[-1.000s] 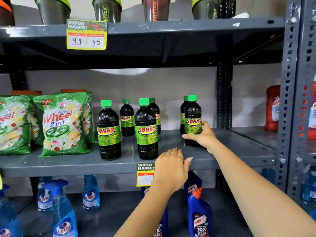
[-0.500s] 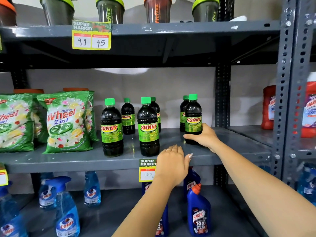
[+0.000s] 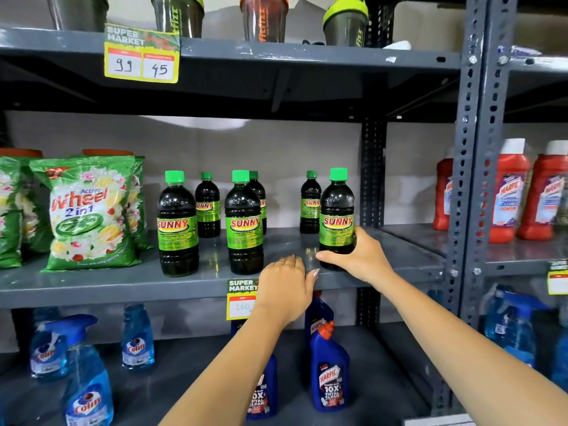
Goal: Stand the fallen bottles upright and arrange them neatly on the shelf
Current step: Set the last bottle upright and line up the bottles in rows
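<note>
Several dark Sunny bottles with green caps stand upright on the grey middle shelf. My right hand grips the base of the rightmost front bottle, which stands near the shelf's front edge. Two more front bottles stand at the left and in the middle. Behind them stand three smaller-looking ones, including the back right bottle. My left hand rests on the shelf's front lip, fingers curled, holding nothing.
Green Wheel detergent bags fill the shelf's left part. A price tag hangs by my left hand. Blue Colin sprays and Harpic bottles stand below, shaker cups above, red Harpic bottles on the neighbouring rack.
My right hand has drawn the rightmost bottle forward, away from the back bottle, toward the shelf's front edge. My left hand has stayed on the shelf lip.
</note>
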Available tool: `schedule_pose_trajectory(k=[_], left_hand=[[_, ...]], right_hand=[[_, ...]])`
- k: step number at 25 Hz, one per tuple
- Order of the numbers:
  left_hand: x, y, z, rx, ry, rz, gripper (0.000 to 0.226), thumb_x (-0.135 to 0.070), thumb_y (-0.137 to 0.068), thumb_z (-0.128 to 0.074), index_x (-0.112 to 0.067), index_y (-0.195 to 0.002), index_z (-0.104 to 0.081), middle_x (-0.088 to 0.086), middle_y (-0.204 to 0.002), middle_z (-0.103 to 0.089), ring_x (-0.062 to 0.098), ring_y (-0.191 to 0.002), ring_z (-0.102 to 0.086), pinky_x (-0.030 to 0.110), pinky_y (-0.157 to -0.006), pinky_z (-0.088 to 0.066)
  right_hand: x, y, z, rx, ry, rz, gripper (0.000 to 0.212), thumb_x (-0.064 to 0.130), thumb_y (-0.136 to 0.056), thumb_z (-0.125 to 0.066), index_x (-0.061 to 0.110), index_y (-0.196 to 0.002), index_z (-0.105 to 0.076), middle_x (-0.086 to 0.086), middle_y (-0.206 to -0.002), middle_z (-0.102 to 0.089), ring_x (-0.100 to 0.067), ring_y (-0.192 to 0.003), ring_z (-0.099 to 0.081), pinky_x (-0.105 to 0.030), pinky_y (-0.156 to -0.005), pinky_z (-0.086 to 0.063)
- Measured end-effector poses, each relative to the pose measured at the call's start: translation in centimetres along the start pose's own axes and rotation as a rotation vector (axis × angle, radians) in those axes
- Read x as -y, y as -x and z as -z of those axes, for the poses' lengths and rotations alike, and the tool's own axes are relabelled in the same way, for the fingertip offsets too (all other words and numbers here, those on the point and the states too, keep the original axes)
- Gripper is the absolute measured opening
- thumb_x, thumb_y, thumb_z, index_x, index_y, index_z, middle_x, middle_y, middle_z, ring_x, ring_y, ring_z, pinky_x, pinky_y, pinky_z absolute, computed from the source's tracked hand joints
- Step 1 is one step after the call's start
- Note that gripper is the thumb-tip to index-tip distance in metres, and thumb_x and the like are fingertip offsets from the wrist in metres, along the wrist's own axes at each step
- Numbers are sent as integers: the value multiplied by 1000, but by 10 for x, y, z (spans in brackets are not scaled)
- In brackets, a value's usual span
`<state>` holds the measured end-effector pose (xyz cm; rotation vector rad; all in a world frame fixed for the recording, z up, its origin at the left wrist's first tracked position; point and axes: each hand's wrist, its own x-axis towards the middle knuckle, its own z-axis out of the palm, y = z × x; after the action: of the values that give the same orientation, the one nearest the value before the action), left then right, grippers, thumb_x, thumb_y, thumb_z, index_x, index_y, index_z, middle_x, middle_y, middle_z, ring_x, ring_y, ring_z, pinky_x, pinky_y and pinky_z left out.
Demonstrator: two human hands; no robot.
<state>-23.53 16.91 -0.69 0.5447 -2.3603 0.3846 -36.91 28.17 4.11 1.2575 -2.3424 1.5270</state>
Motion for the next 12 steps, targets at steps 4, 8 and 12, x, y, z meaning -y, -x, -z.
schedule_pose_trajectory(k=[4,8,12], left_hand=[[0,0,8,106,31,58,67,-51,-96,-16,-7,-128,-54,11,-131,-59,26,-117,-55,35,-92,-44],[6,-7,37,-66,366,97,51,-38,-91,-56,-8,-132,-53,9,-136,-56,25,-125,-50,34,-99,-41],[31,10,61,-704,410,189,36,-23,-77,-71,-8,-108,-62,9,-116,-61,23,-110,-53,30,-93,-40]], right_hand=[[2,7,0,19,-51,11,83,53,-58,-85,20,-126,-50,3,-122,-62,-12,-106,-56,-26,-83,-44],[0,12,7,20,-119,19,107,48,-62,-85,21,-148,-28,0,-146,-46,-18,-130,-45,-30,-97,-38],[-8,14,13,2,-107,37,106,47,-61,-86,28,-147,-27,-5,-139,-51,-21,-125,-49,-34,-97,-41]])
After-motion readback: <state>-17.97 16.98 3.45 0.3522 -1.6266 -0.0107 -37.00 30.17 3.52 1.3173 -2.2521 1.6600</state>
